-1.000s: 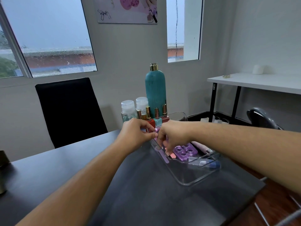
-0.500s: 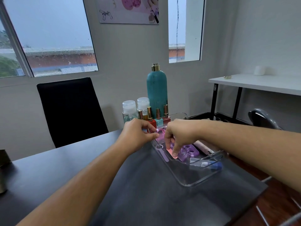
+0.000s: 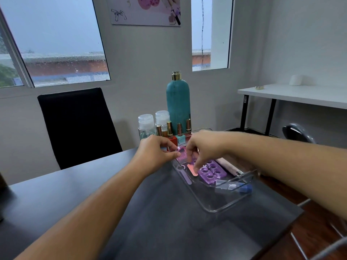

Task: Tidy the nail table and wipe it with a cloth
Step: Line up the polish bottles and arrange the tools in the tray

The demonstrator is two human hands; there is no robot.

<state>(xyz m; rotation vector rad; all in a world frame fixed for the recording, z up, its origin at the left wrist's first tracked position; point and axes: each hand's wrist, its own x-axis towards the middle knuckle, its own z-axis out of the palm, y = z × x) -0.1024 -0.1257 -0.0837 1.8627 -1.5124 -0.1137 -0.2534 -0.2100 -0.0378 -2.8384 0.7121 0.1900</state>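
Note:
A clear plastic tray point(image 3: 216, 207) sits at the right of the dark nail table point(image 3: 169, 231). My left hand point(image 3: 155, 152) pinches the tray's far left rim beside a pink item point(image 3: 181, 153). Over the tray, my right hand point(image 3: 204, 149) reaches down, its fingers on a pink nail file point(image 3: 191, 169). Purple toe separators point(image 3: 212, 172), a lilac file point(image 3: 185, 175), a beige tool point(image 3: 228, 167) and a blue-tipped item point(image 3: 242, 188) lie in the tray. No cloth shows.
Behind the tray stand a tall teal bottle point(image 3: 178, 102), two clear bottles point(image 3: 146, 124) and several polish bottles point(image 3: 170, 136). A black chair point(image 3: 75, 126) faces the table's far side. A white side table point(image 3: 300, 94) is at right, and the table edge drops off there.
My right hand has moved from the tray's far corner down into the tray onto the pink file. My left hand stays on the rim.

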